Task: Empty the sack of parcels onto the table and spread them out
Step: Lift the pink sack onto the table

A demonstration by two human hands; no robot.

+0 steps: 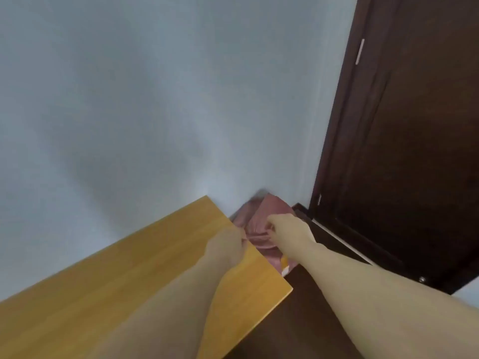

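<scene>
- The sack, pink and bunched, sits off the table's far right corner, low against the wall and beside the door; most of it lies below the tabletop's edge.
- The right hand is curled into the gathered cloth at the sack's top; it looks to be holding a fold, though blur hides the fingers.
- The left hand pinches the cloth at the table's edge; the hold seems narrow, on a fold only.
- No parcels show; something yellow and white peeks out at the sack's near lower end, too blurred to name.
- The sack lies right of and below the table; so the lift, I judge, must go up and leftward over the edge; the right hand is nearer its bulk.
</scene>
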